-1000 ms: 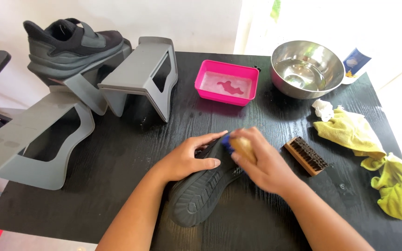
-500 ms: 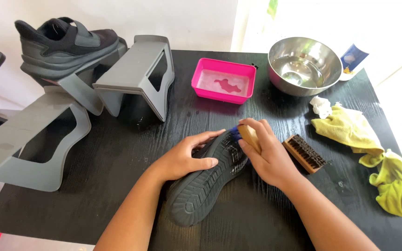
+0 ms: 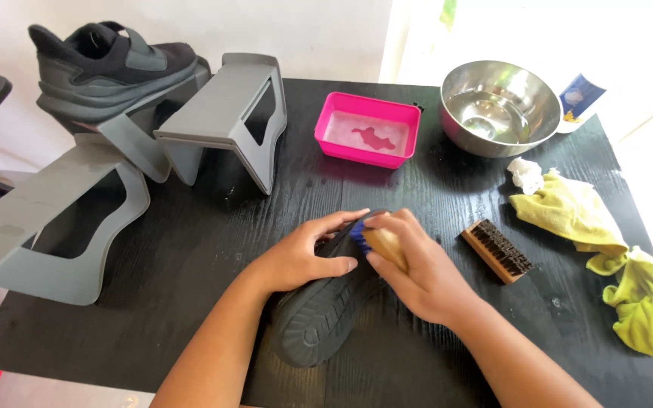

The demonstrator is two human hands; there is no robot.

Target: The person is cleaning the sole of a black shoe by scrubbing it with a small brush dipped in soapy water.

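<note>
A dark grey shoe lies on its side on the black table, its sole facing me. My left hand presses down on the shoe's upper and holds it in place. My right hand grips a small wooden brush with blue bristles and holds it against the front of the shoe. A second matching shoe rests on a grey shoe stand at the back left.
Grey plastic shoe stands take up the table's left side. A pink tray with a little liquid and a steel bowl of water stand at the back. A dark-bristled wooden brush and yellow-green cloths lie at the right.
My right hand with the brush has shifted slightly along the front of the shoe. My left hand stays pressed on the shoe.
</note>
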